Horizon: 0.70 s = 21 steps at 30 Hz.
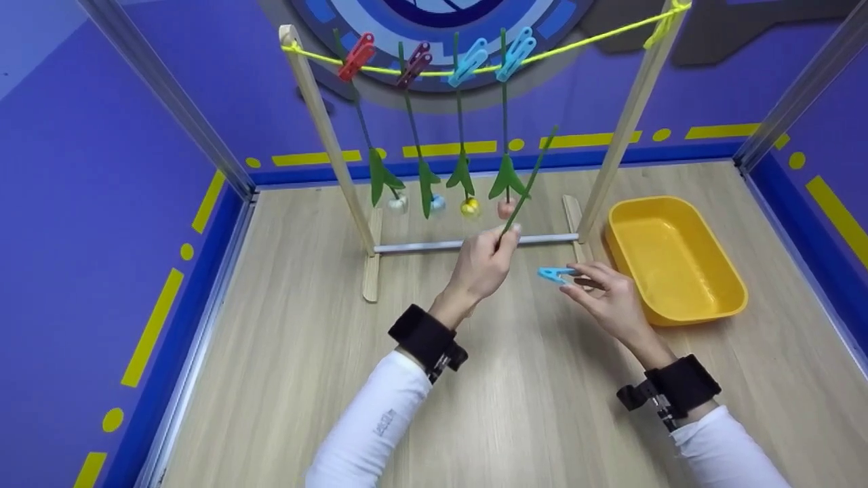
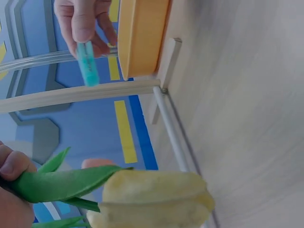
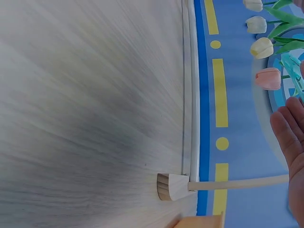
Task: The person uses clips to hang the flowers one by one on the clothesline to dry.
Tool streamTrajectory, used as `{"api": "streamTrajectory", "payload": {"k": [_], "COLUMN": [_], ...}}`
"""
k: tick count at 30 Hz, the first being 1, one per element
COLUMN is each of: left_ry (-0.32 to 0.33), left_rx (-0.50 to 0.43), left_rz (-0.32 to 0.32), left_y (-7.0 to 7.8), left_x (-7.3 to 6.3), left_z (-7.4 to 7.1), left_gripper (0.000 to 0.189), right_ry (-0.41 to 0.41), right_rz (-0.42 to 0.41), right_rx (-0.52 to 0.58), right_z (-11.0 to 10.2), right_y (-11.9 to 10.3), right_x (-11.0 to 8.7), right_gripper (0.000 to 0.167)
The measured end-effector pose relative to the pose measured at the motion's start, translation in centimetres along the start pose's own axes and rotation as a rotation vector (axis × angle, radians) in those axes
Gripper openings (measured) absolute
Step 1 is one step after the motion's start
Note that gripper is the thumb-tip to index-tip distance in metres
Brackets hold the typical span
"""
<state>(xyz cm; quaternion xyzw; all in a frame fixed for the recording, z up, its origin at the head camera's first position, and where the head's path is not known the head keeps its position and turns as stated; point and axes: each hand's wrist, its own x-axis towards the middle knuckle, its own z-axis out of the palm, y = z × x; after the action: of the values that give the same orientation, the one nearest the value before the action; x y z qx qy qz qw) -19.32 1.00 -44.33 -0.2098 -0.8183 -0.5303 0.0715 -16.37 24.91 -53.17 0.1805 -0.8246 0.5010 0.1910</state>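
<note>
My left hand grips an artificial tulip by its green stem, the stem's bare end pointing up and away. Its pale yellow bloom fills the lower part of the left wrist view, while in the head view the hand hides it. Between thumb and fingers, my right hand pinches a light blue clothespin, held above the table to the right of the left hand. A yellow cord stretches between two wooden posts. Several tulips hang from it bloom down, including a pink one nearest the raised stem.
Red, dark red and light blue clothespins clip the hanging stems to the cord. A yellow tub sits right of the wooden rack, whose white crossbar lies low behind my hands. Printed blue panels enclose the table.
</note>
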Motion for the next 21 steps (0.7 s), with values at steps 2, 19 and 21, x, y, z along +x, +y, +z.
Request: {"api": "streamTrajectory", "payload": {"k": [2,19,21], "left_ry": [-0.003,0.009,0.001], "left_rx": [-0.003,-0.016,-0.004], "left_rz": [-0.003,-0.05,-0.082], "left_y": [0.5,3.5,3.9], "left_x": [0.7,7.0,7.5], "left_z": [0.1,0.8,0.8], "left_gripper": [0.044,0.043,0.049], "right_ry": [-0.002,-0.007,-0.004], "right_rz": [-0.01,0.016,0.018], "right_rx": [-0.006,-0.031,-0.036], "right_z": [0.0,0.1,0.1], "right_y": [0.1,0.1,-0.2], "right_x": [-0.1,-0.7,-0.8], "right_gripper": [0.032,0.034,0.034]}}
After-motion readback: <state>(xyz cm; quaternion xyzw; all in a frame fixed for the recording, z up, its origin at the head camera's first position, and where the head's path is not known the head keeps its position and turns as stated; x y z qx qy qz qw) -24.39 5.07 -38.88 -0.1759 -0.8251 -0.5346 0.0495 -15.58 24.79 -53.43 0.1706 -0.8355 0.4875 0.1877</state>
